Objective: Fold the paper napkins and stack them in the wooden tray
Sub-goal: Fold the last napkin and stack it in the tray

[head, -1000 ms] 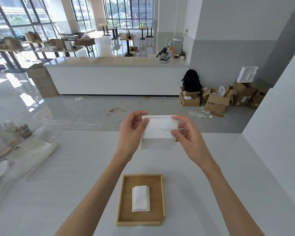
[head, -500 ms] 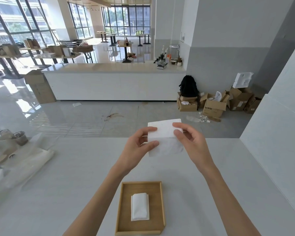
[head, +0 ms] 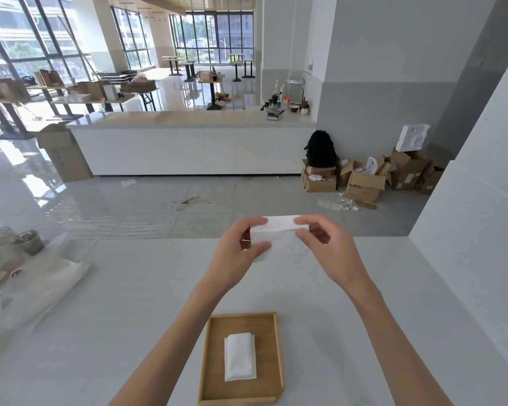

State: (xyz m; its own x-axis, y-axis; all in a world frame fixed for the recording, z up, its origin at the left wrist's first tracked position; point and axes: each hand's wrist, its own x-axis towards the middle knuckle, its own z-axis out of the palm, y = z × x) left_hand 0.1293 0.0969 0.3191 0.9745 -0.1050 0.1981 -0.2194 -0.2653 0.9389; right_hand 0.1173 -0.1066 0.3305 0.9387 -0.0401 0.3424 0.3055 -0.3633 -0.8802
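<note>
bench (head: 129,303): white; plastic wrapping (head: 50,285) and cups (head: 29,244) are laid at its left edge.
far counter (head: 173,148): long, white; small items are set on its right end.
floor: cardboard boxes (head: 364,184) are piled by the wall; a black backpack (head: 320,149) is set on one.

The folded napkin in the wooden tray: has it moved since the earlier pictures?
No. The folded napkin still lies in the middle of the wooden tray; only the camera shifted.
</note>
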